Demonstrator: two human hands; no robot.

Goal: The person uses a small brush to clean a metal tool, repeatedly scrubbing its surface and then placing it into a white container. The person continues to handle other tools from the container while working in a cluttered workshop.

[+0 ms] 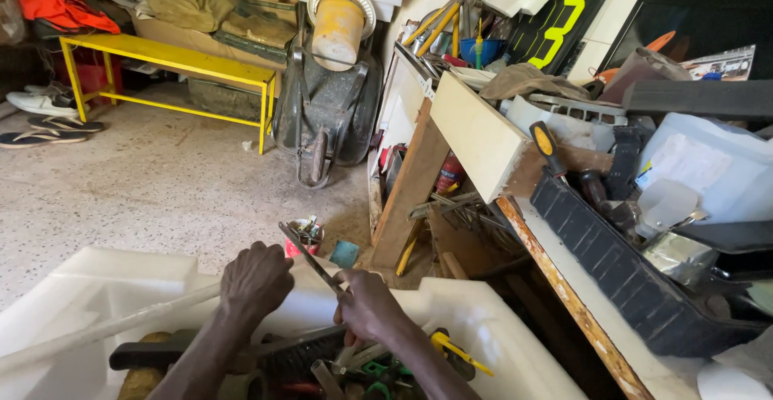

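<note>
My left hand (255, 281) and my right hand (367, 306) are both raised over a white plastic tub (483, 327) full of tools. My right hand grips the lower end of a thin flat metal blade (304, 253) that slants up to the left. The fingers of my left hand are closed beside the blade's middle; whether they pinch it is hard to tell. Under my hands lie a black-handled tool (149, 355), a yellow-handled tool (455, 350) and several other metal pieces.
A black crate (620, 275) of tools sits on a rusty-edged bench at right. Wooden boards (475, 138) lean ahead. A wheelbarrow (326, 106) holds a yellow bucket (338, 29). A yellow metal bench (169, 58) and sandals (44, 130) are at left. A small tin (304, 235) stands on the floor.
</note>
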